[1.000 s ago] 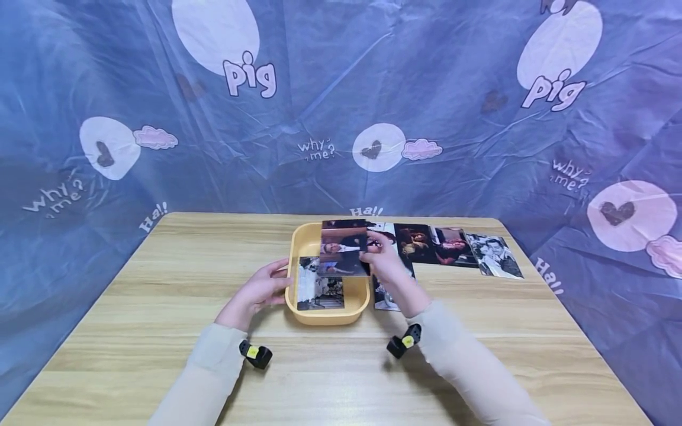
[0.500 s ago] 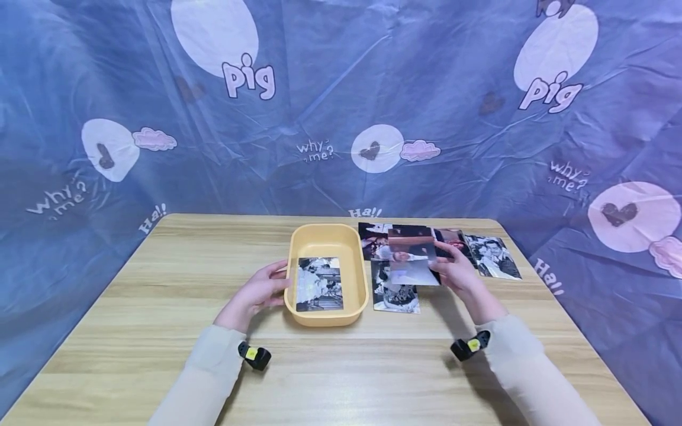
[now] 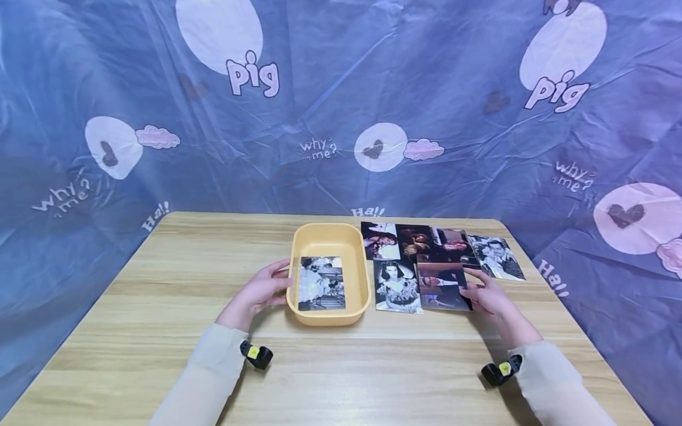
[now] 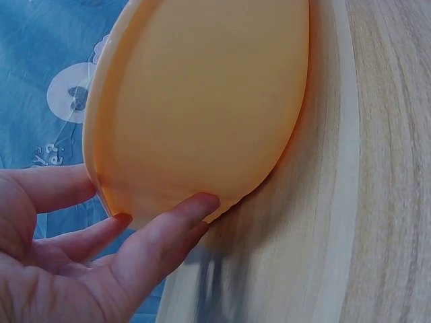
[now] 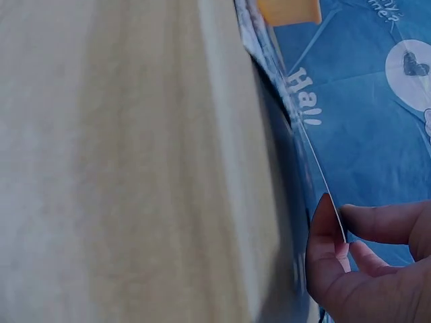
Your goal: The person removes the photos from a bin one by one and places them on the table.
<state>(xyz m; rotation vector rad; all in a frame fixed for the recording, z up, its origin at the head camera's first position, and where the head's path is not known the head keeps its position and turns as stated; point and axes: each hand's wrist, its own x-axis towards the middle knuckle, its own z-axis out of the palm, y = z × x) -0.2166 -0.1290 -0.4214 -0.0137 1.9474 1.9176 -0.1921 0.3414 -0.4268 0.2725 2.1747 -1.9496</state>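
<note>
My left hand [image 3: 264, 288] rests against the left outer wall of a yellow plastic tray [image 3: 358, 260], its extended fingertips touching the side in the left wrist view. Inside the tray lies a black-and-white photo [image 3: 321, 284]. My right hand [image 3: 487, 296] pinches the right edge of a dark colour photo [image 3: 442, 285] showing a person in a suit. In the right wrist view the photo is seen edge-on between thumb and fingers. A black-and-white portrait photo [image 3: 396, 287] lies on the table just left of it.
Behind these, a row of photos spans a portrait [image 3: 380, 239], a dark picture [image 3: 415, 241], a reddish one [image 3: 450, 244] and a black-and-white one [image 3: 495, 256]. They lie on the wooden table [image 3: 319, 378]. A blue printed cloth [image 3: 319, 106] hangs behind.
My right hand has carried the dark colour photo rightwards from over the tray, then down beside the portrait photo. My left hand has stayed at the tray's side.
</note>
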